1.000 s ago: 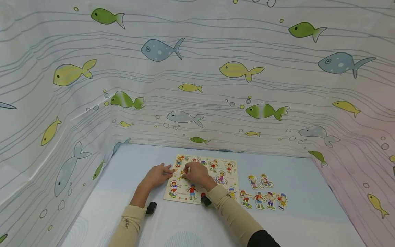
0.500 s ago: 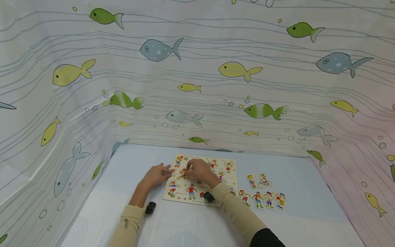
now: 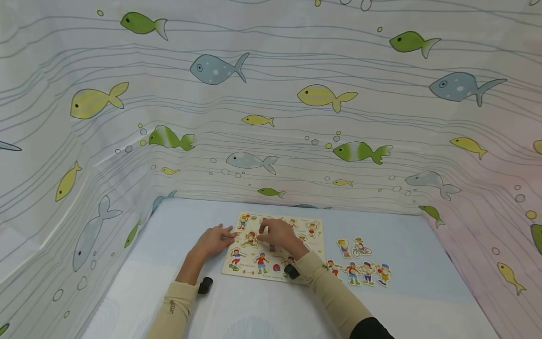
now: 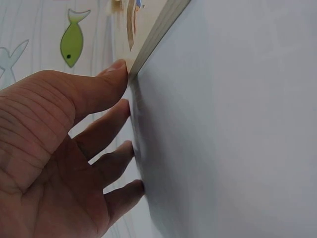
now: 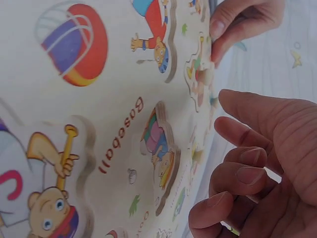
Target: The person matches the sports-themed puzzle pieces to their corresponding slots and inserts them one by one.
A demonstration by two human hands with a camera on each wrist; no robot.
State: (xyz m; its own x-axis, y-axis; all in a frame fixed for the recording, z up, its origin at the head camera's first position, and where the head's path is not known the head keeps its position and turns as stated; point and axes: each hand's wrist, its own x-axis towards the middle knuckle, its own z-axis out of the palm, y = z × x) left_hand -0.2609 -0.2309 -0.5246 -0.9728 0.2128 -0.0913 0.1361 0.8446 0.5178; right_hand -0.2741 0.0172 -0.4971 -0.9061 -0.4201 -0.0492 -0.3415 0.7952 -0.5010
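Note:
A cream wooden puzzle board (image 3: 250, 254) printed with sports figures lies on the table. My left hand (image 3: 215, 239) is at its left side; in the left wrist view the thumb (image 4: 111, 84) touches the board's edge and the other fingertips rest on the table. Over the middle of the board is my right hand (image 3: 280, 235), fingers loosely bent with nothing between them. Just left of it, a figure piece (image 3: 251, 239) sits on the board. The right wrist view shows a baseball figure (image 5: 54, 213) and other raised pieces; my right hand hides part of the board in the head view.
Several loose figure pieces lie right of the board, among them a cyclist piece (image 3: 361, 247) and a figure with a ball (image 3: 384, 274). A fish-patterned curtain (image 3: 203, 113) stands behind and beside the white table (image 3: 237, 310).
My right hand has drawn back to the right from the left-middle figure piece, which now shows fully on the board. My left hand stays at the board's left edge.

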